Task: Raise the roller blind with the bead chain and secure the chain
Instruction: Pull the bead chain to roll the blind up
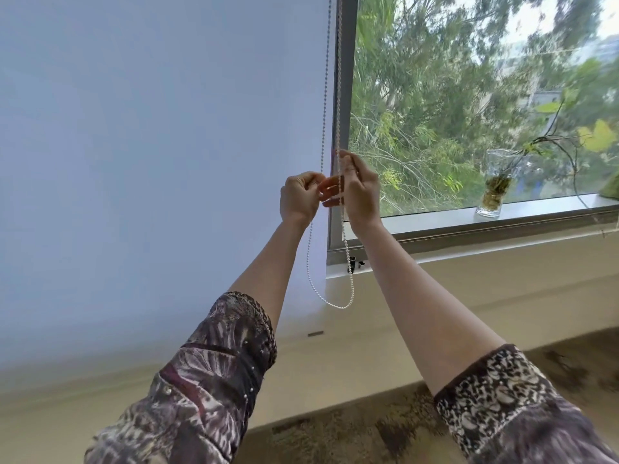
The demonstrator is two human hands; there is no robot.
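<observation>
Currently: roller blind [150, 145] fully down, covers left pane. My left hand [299, 197] pinched on left strand of bead chain [323, 128]; right hand [360, 192] grips right strand beside window frame [348, 78]. Strands run vertical, loop hangs below both hands. Judgement: downward pull next; correct strand unclear. Vase [495, 185] well right.

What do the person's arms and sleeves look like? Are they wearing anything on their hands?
Both hands, the left hand and the right hand, are bare: no gloves, rings or watch show. The forearms are bare too. The left sleeve is dark with swirly purple, grey and maroon patterns and tiny pale dots. The right sleeve has a black-and-white speckled print with a dark band along its edge.
</observation>
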